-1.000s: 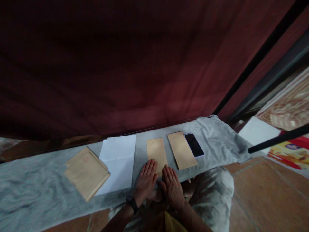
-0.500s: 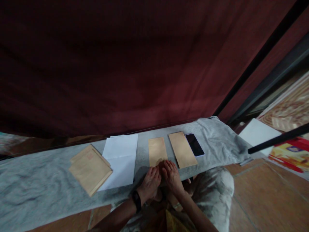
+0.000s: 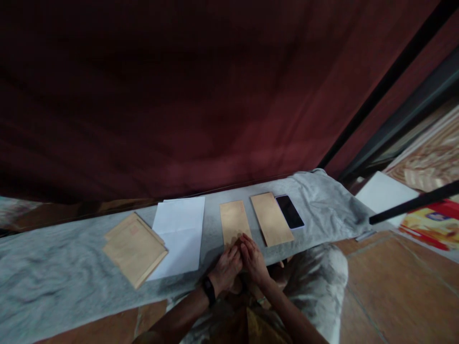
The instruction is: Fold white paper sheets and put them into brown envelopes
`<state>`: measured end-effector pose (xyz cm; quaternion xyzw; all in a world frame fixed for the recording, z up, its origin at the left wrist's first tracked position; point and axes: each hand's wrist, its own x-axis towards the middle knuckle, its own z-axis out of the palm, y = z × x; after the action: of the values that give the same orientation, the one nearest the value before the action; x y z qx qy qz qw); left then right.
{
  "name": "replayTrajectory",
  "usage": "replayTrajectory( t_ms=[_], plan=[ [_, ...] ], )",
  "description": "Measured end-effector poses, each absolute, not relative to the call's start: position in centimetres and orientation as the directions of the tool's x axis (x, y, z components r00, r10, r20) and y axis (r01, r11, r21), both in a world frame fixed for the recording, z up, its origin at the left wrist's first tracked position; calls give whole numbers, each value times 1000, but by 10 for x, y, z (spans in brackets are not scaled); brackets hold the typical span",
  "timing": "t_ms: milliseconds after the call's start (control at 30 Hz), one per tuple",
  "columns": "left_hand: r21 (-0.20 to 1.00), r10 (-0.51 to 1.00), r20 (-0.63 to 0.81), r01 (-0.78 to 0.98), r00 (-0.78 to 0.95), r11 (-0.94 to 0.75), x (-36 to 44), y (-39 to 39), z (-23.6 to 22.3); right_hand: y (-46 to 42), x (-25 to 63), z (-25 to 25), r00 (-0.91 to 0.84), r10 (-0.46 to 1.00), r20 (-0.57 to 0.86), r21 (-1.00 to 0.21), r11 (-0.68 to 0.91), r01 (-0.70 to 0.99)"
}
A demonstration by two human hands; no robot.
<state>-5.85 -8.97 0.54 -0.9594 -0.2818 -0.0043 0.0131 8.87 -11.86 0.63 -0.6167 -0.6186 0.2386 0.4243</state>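
Observation:
A brown paper envelope (image 3: 234,217) lies on the grey cloth in front of me, its near end covered by my fingers. My left hand (image 3: 227,268), with a dark band on its wrist, has its fingers closed at that end. Right beside it, my right hand (image 3: 254,258) bends its fingers over the same end, and the fingertips of both hands nearly meet. To the right rests another brown envelope (image 3: 271,219), partly over a dark-screened phone (image 3: 290,212). At left, white paper sheets (image 3: 181,236) lie partly under a pile of brown envelopes (image 3: 135,248).
The grey cloth (image 3: 53,267) covers a long narrow bench against a dark red curtain (image 3: 201,119). My knee in pale patterned trousers (image 3: 319,272) is below its front edge. Black bars (image 3: 412,208), a white board and a red-yellow package (image 3: 432,224) are at right.
My left hand has shifted slightly right, closer to my right hand. The fingers of both hands have drawn together at the envelope's near end. The view has shifted slightly.

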Motion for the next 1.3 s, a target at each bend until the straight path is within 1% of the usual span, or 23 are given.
replayTrajectory(
  t_ms=[100, 167, 233, 267, 333, 433, 533, 633, 767, 900, 1033, 1167, 1300],
  plan=[
    [79, 565, 64, 560, 823, -825, -66, -91, 12, -125, 91, 6, 11, 961, 276, -724, 201, 660],
    [183, 615, 115, 592, 780, -785, -70, -89, 16, -131, 93, 5, -94, 952, 292, -608, 261, 750],
    [247, 671, 154, 629, 725, -737, -72, -82, 19, -138, 95, 4, -175, 940, 293, -481, 303, 823],
    [250, 697, 169, 653, 697, -715, -71, -78, 20, -142, 96, 3, -202, 935, 293, -423, 316, 849],
    [205, 727, 186, 698, 660, -686, -67, -65, 19, -148, 97, 2, -234, 927, 293, -331, 328, 885],
    [122, 748, 161, 739, 644, -663, -55, -43, 14, -154, 100, 2, -262, 924, 278, -264, 335, 904],
    [95, 768, 114, 763, 630, -640, -40, -18, 9, -159, 101, 2, -268, 928, 259, -238, 330, 914],
    [98, 779, 90, 773, 621, -627, -26, 5, 8, -164, 99, 0, -231, 941, 247, -221, 286, 932],
    [104, 805, 72, 798, 589, -593, -11, 28, 10, -167, 95, -4, -193, 955, 224, -213, 241, 947],
    [117, 819, 75, 811, 569, -573, -4, 38, 11, -167, 95, -4, -190, 963, 191, -226, 231, 946],
    [129, 798, 80, 788, 597, -602, -6, 33, 10, -167, 96, 1, -180, 967, 182, -269, 225, 936],
    [137, 732, 97, 719, 675, -681, -16, 12, 11, -166, 97, 6, -184, 967, 175, -333, 234, 913],
    [150, 671, 110, 655, 734, -741, -32, -19, 16, -166, 102, 6, -208, 960, 185, -352, 262, 899]
  ],
)
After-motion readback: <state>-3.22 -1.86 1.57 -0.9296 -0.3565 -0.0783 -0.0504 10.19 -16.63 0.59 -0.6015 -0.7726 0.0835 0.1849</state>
